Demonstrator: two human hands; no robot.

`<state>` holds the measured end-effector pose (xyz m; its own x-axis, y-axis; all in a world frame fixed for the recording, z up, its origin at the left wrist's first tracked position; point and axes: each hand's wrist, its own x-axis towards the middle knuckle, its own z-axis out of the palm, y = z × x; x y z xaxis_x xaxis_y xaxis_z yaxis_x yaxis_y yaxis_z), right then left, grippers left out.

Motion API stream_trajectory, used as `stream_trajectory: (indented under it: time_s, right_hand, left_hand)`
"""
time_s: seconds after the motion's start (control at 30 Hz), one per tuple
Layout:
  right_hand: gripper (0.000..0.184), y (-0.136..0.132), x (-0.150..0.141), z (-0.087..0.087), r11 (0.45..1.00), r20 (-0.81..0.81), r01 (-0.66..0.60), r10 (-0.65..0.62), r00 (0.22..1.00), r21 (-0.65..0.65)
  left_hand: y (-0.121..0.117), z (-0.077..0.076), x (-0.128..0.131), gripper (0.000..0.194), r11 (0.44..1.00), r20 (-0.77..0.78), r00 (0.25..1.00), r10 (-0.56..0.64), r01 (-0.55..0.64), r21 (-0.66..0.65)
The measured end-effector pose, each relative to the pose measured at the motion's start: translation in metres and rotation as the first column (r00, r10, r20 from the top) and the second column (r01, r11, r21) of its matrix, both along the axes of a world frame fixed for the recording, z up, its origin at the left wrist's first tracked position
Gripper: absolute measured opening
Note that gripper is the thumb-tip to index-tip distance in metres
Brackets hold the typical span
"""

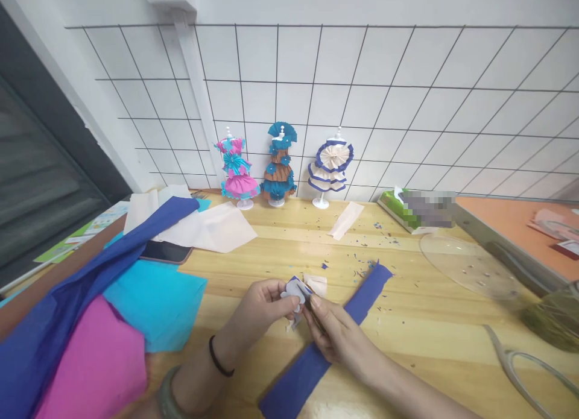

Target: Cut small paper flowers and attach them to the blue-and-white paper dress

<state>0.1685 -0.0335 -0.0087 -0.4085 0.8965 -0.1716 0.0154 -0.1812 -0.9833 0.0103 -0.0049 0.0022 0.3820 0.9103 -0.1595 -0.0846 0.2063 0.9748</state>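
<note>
My left hand [266, 301] pinches a small white flower-shaped paper piece [295, 293], with a bit of dark blue paper showing behind its upper edge. My right hand [332, 331] is closed around what looks like a small pair of scissors [305, 290]; dark narrow blades meet the paper's right side and the handles are mostly hidden by the fingers. Beneath the right hand a long dark blue crepe paper strip [296, 380] lies slantwise on the table. A small cream paper piece [316, 284] sits just beyond the fingertips.
Three paper-dressed doll stands, one pink [241, 187], one teal and brown [278, 172], one cream and blue [332, 166], line the wall. Coloured crepe sheets [156, 301] cover the left. At right are a tissue pack [395, 211], a clear round plate [456, 265] and scattered scraps.
</note>
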Motion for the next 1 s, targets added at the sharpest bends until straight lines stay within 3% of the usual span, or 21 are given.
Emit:
stream_trajectory:
  time_s: [0.57,1.0]
  right_hand:
    - [0.039,0.0006,0.0039,-0.0026,0.999,0.022,-0.032,0.031,0.999,0.034]
    - [0.040,0.0012,0.0047,0.0001,0.996,0.062,-0.066,0.063,0.996,0.059]
  left_hand:
    - [0.0042,-0.0033,-0.0031,0.016,1.000,0.000,1.000,-0.025,0.025,0.000]
    - [0.0048,0.0028,-0.0082,0.015,0.996,-0.029,0.995,-0.091,0.090,-0.015]
